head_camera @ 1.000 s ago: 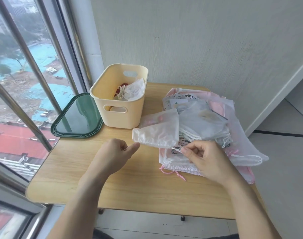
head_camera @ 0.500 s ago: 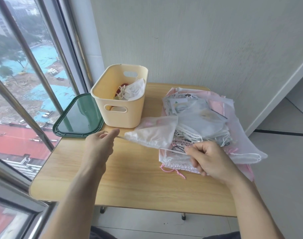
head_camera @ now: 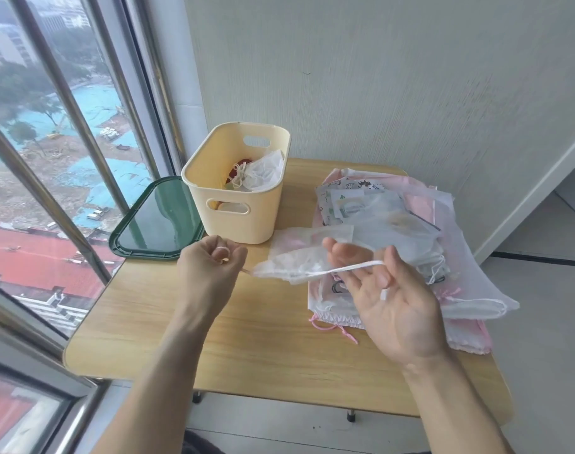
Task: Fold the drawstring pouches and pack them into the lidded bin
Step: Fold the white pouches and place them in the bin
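Observation:
A sheer white drawstring pouch (head_camera: 296, 257) hangs just above the wooden table (head_camera: 246, 342), stretched between my hands. My left hand (head_camera: 210, 267) is curled and pinches the pouch's drawstring at its left end. My right hand (head_camera: 390, 303) is palm up with its fingers spread. The pouch's white cord (head_camera: 345, 268) lies across those fingers up to the thumb. Behind them lies a pile of sheer white and pink pouches (head_camera: 397, 224). The cream bin (head_camera: 243, 224) stands at the back and holds a few pouches. Its dark green lid (head_camera: 158, 221) lies left of it.
A window with metal bars (head_camera: 66, 103) runs along the left, close to the table's edge. A pale wall (head_camera: 377, 93) stands directly behind the table. Bare wood shows on the table's near half. Tiled floor lies to the right.
My right hand has turned palm up and opened from its pinch, with the cord now draped over it. My left hand pulled the string leftward, and the pouch's mouth has gathered.

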Tool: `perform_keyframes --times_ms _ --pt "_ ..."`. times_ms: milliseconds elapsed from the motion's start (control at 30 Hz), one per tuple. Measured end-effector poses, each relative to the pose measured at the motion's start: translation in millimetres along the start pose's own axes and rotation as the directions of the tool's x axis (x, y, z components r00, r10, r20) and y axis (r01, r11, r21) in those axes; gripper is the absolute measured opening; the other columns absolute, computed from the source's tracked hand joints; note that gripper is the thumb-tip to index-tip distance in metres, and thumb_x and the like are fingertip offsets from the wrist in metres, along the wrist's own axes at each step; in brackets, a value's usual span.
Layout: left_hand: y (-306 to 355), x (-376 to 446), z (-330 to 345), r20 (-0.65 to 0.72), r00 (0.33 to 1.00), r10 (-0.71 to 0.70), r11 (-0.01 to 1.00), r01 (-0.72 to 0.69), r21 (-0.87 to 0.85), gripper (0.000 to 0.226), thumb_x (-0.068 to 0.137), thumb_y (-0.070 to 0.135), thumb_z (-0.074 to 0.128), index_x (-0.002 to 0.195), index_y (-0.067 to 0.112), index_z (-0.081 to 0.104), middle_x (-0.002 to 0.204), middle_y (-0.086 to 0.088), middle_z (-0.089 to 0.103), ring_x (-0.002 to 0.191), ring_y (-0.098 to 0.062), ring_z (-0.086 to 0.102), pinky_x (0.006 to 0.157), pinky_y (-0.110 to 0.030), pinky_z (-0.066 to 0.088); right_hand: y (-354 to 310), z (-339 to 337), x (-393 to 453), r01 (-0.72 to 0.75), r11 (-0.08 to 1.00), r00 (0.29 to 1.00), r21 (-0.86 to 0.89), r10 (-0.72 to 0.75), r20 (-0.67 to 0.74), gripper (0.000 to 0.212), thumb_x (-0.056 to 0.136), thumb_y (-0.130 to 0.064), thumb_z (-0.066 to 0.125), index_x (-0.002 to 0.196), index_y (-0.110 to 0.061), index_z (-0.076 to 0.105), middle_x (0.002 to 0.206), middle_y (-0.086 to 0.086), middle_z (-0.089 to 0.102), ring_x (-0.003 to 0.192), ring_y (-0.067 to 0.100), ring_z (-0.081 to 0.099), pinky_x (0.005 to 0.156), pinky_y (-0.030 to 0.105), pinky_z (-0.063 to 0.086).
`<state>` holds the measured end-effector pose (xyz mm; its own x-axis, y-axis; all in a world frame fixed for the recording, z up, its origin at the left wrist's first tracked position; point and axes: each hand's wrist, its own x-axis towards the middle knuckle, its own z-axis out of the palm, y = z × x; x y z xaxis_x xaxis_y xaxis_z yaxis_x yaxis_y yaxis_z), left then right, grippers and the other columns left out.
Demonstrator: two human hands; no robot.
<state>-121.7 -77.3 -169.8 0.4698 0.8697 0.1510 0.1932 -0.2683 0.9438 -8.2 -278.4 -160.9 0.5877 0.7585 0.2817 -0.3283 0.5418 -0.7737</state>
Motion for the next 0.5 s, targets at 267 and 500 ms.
perform_keyframes --times_ms 267,500 --pt "20.1 -26.2 14.9 0.287 0.943 0.171 0.930 -0.058 -0.363 0.048 0.093 0.011 0.065 0.057 0.010 0.034 0.067 -0.017 0.071 0.065 -0.022 0.069 0.064 -0.022 0.052 12.1 16.5 -1.5 -0.141 0.986 0.982 -0.090 0.128 -0.140 0.024 0.093 -0.032 0.052 0.079 -0.013 0.054 0.078 0.007 0.055 0.059 0.022 0.049 0.061 0.030 0.044" --pt "14.0 -24.5 22.7 0.513 0.858 0.029 0.879 0.223 -0.422 0.051 0.099 0.032 0.059 0.064 0.020 0.025 0.052 -0.001 0.028 0.040 -0.018 0.033 0.045 -0.024 0.028 11.4 10.6 -1.1 -0.252 0.901 0.938 -0.352 0.139 -0.316 0.027 0.105 -0.011 0.042 0.083 -0.011 0.058 0.079 0.007 0.062 0.052 0.015 0.041 0.044 0.022 0.025"
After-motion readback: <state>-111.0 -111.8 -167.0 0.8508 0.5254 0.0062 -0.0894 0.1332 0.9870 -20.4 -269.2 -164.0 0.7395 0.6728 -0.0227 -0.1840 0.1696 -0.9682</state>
